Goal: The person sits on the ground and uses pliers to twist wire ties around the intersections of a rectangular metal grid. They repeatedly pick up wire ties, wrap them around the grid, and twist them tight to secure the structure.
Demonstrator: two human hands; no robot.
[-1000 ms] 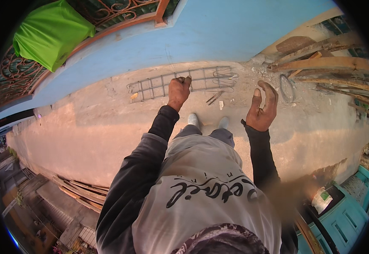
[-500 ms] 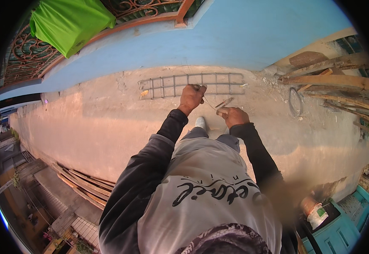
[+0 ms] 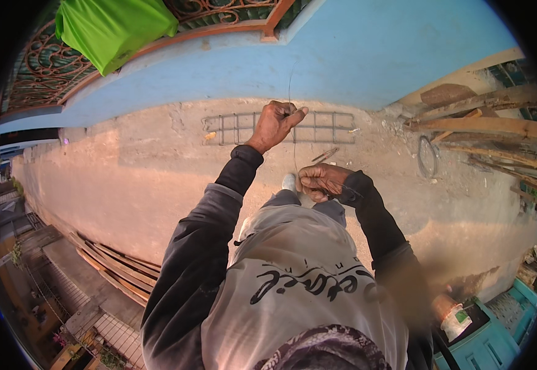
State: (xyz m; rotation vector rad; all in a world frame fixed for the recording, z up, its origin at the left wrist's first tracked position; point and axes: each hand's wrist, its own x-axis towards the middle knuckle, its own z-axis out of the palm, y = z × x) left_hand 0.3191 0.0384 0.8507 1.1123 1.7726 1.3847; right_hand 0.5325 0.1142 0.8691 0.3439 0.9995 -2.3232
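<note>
A thin wire (image 3: 294, 154) runs between my two hands, and its free end sticks up beyond the left one. My left hand (image 3: 274, 126) pinches this wire above a steel rebar frame (image 3: 324, 127), a ladder-like grid lying on the ground. Closer to my body, my right hand (image 3: 323, 180) has its fingers closed on the wire's lower part, above my shoe. Just beyond that hand a slim two-handled tool, perhaps pincers (image 3: 326, 155), lies on the ground. My left hand hides part of the frame's middle.
A blue wall (image 3: 367, 55) stands along the far side. Wooden planks (image 3: 484, 120) and a coil of wire (image 3: 427, 157) lie at the right. More planks (image 3: 117, 268) are at the lower left. A green cloth (image 3: 114, 31) hangs on a metal grille at the upper left.
My right hand has moved left and closer to my body, away from beside the tool. My left hand has shifted slightly left and outward. The wire between them now hangs more nearly straight.
</note>
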